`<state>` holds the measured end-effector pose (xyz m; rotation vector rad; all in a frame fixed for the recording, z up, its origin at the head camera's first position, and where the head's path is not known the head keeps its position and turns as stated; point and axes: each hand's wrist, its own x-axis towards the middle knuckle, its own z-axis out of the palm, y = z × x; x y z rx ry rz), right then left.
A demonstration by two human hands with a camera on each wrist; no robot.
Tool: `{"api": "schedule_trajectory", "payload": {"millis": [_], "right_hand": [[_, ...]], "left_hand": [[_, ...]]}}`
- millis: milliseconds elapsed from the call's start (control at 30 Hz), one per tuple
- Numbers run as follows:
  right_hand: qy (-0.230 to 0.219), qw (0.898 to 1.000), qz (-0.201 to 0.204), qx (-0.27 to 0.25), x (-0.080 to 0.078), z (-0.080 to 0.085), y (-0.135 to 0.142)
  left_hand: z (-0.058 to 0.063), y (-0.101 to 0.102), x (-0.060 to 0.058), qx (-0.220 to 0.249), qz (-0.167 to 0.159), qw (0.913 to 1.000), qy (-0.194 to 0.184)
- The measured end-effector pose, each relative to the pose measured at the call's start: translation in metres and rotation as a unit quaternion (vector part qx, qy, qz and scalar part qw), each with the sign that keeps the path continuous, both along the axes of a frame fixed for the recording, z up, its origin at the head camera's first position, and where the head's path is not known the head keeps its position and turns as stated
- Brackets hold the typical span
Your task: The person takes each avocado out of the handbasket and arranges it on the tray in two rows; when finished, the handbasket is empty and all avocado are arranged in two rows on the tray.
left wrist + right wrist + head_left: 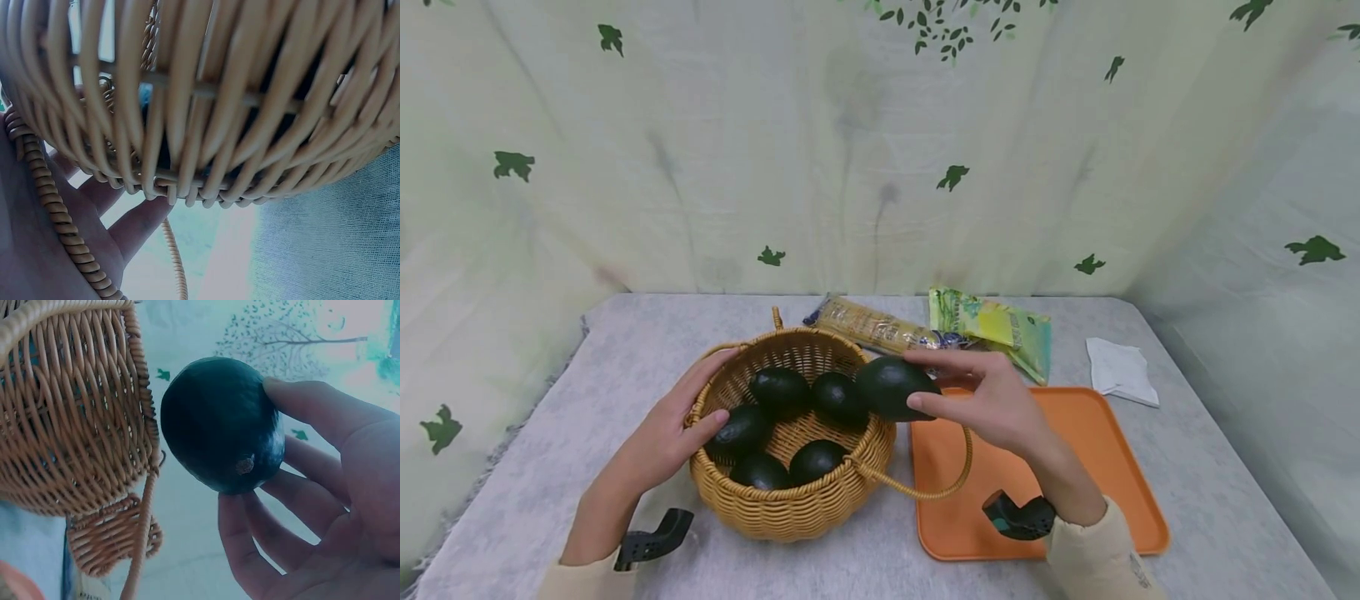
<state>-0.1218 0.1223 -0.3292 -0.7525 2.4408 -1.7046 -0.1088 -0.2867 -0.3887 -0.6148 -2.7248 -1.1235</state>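
Observation:
A dark green avocado (pixel 895 388) is pinched between the thumb and fingers of my right hand (pixel 988 400), just off the basket's right rim. In the right wrist view the avocado (pixel 219 425) hangs apart from the woven wall. My left hand (pixel 673 429) grips the left rim of the wicker basket (pixel 790 508), thumb over the rim and fingers behind it. Several more avocados (pixel 780 392) lie inside the basket. From the left wrist view, the basket's slats (pixel 206 94) fill the upper part, with the left fingers (pixel 140 228) against its edge.
An orange tray (pixel 1030 533) lies to the right, with the basket's handle loop (pixel 925 495) hanging over its left edge. Behind are a clear food packet (pixel 880 325) and a green-yellow packet (pixel 992 321). A white packet (pixel 1122 371) lies at the far right.

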Motion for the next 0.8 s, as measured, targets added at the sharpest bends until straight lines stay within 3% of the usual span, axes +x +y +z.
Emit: {"api": "schedule_trajectory", "payload": {"millis": [333, 667, 800], "right_hand": [[-0.004, 0.999, -0.052, -0.01, -0.001, -0.004, 0.023], [-0.054, 0.994, -0.091, -0.014, -0.009, -0.011, 0.042], [-0.049, 0.993, -0.105, 0.001, -0.013, -0.014, 0.049]], "left_hand": [[0.002, 0.001, 0.0, -0.001, -0.003, 1.0, -0.001], [0.001, 0.0, 0.0, -0.001, -0.003, 1.0, 0.006], [0.0, 0.0, 0.0, 0.002, 0.001, 1.0, 0.001]]}}
